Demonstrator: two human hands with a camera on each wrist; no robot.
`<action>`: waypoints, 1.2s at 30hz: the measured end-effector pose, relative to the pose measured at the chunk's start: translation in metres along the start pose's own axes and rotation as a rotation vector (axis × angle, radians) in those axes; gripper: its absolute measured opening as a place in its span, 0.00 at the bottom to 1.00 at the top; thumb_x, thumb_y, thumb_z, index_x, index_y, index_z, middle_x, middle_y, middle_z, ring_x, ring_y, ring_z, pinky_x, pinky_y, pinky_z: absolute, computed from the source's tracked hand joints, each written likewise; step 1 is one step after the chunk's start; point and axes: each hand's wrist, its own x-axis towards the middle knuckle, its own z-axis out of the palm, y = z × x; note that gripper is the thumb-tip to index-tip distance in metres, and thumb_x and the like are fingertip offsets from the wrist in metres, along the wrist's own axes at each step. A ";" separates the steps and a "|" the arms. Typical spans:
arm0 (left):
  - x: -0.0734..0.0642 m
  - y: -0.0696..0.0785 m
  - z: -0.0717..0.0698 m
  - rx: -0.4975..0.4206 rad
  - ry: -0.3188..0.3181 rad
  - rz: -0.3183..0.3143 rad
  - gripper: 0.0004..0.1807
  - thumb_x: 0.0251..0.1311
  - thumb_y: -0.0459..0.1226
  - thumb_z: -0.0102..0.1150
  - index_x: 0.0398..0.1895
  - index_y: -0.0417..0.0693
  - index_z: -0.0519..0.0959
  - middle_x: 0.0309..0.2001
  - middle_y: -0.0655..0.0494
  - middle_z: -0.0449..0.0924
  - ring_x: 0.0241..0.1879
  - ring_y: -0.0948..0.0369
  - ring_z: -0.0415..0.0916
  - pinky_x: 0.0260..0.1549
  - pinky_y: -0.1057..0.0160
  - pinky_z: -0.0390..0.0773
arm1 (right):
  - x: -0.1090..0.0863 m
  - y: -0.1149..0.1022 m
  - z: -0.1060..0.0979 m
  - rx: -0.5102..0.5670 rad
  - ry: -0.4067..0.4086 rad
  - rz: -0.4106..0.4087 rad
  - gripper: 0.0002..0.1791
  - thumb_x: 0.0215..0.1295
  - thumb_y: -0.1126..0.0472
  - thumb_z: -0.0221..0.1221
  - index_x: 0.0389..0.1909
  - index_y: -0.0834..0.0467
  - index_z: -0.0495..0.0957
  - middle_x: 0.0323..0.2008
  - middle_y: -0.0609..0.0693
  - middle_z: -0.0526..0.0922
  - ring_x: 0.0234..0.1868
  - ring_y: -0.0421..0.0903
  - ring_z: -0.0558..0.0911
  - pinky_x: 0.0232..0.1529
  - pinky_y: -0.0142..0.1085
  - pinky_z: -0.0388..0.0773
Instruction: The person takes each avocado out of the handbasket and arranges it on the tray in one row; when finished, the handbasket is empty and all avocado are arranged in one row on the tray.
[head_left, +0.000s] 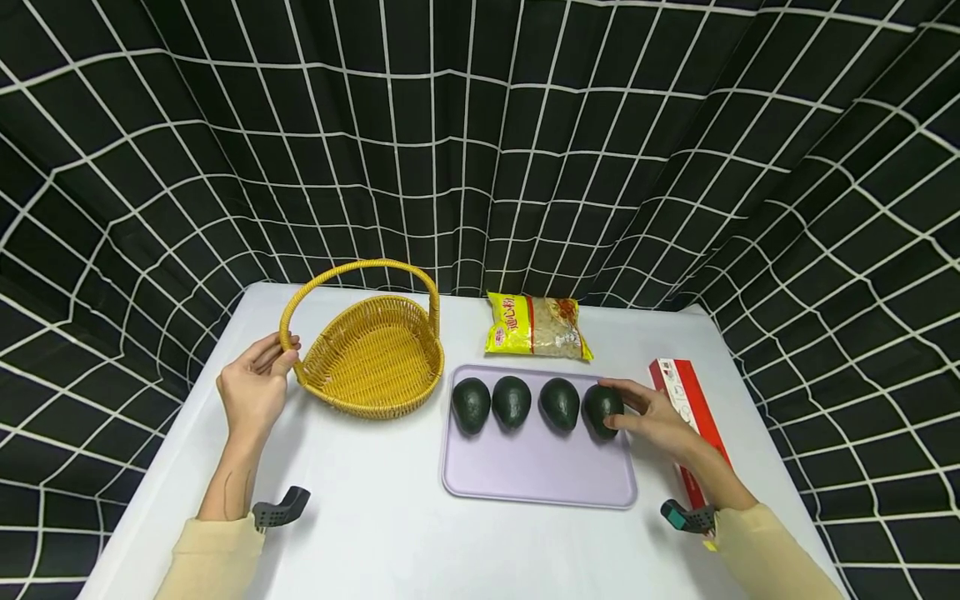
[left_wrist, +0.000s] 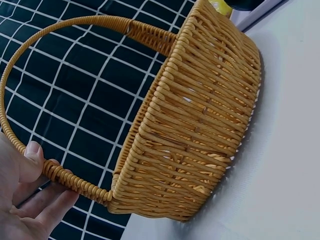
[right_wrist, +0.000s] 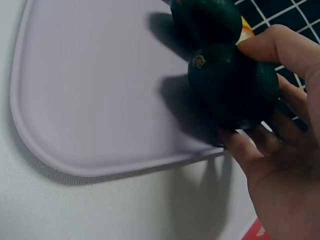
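My left hand (head_left: 255,387) holds the handle of a yellow wicker basket (head_left: 375,404) near its lower left end. In the left wrist view the thumb and fingers pinch the handle (left_wrist: 75,182) just above where it joins the rim. Nothing lies inside the basket. My right hand (head_left: 656,421) grips the rightmost dark green avocado (head_left: 597,408), thumb on one side and fingers on the other. In the right wrist view this avocado (right_wrist: 230,87) sits by the tray's edge, close to its neighbour (right_wrist: 207,20). A lilac tray (head_left: 532,475) bears the row of several avocados.
Behind the tray lies a yellow and clear food packet (head_left: 540,325). A long red and white box (head_left: 693,400) lies right of the tray, partly under my right forearm. The white table (head_left: 360,508) ends at a black curtain (head_left: 465,150) with white grid lines.
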 end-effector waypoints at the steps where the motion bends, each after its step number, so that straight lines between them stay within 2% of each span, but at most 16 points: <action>1: 0.000 0.000 0.000 0.000 0.001 -0.001 0.19 0.69 0.33 0.67 0.61 0.38 0.83 0.53 0.41 0.88 0.47 0.77 0.85 0.48 0.81 0.83 | 0.000 0.000 0.000 0.003 -0.004 -0.002 0.37 0.64 0.60 0.71 0.74 0.54 0.72 0.73 0.61 0.73 0.77 0.70 0.64 0.77 0.70 0.59; 8: -0.001 0.001 -0.001 -0.010 0.005 0.002 0.19 0.68 0.32 0.67 0.61 0.37 0.82 0.53 0.40 0.88 0.46 0.77 0.85 0.48 0.81 0.84 | 0.003 -0.003 0.001 0.011 -0.008 -0.004 0.37 0.63 0.62 0.71 0.74 0.56 0.71 0.74 0.62 0.71 0.78 0.70 0.62 0.78 0.71 0.55; 15: -0.001 0.000 -0.001 -0.022 0.006 0.013 0.19 0.68 0.31 0.67 0.61 0.36 0.82 0.53 0.39 0.88 0.46 0.77 0.84 0.48 0.81 0.83 | 0.002 -0.007 0.002 0.024 -0.017 0.013 0.39 0.63 0.61 0.71 0.75 0.55 0.70 0.76 0.62 0.69 0.79 0.70 0.60 0.77 0.70 0.57; 23: -0.001 0.000 -0.001 -0.016 -0.001 0.017 0.19 0.68 0.32 0.67 0.61 0.36 0.82 0.52 0.40 0.88 0.46 0.77 0.85 0.48 0.81 0.83 | 0.001 -0.008 0.005 0.024 0.012 0.027 0.40 0.63 0.57 0.73 0.76 0.54 0.69 0.76 0.61 0.68 0.78 0.69 0.62 0.77 0.68 0.60; 30: -0.002 0.001 -0.001 -0.006 -0.001 0.011 0.19 0.69 0.32 0.67 0.62 0.36 0.82 0.52 0.41 0.88 0.47 0.76 0.85 0.48 0.81 0.83 | 0.003 -0.007 0.008 -0.021 0.047 0.013 0.39 0.62 0.57 0.75 0.73 0.54 0.72 0.73 0.60 0.73 0.76 0.66 0.69 0.78 0.64 0.64; 36: -0.001 0.002 -0.001 -0.004 -0.004 0.001 0.19 0.69 0.32 0.67 0.62 0.37 0.82 0.53 0.40 0.88 0.47 0.76 0.85 0.48 0.81 0.83 | 0.006 -0.009 0.009 -0.034 0.065 0.023 0.39 0.61 0.55 0.75 0.73 0.54 0.72 0.72 0.60 0.74 0.75 0.66 0.69 0.77 0.65 0.64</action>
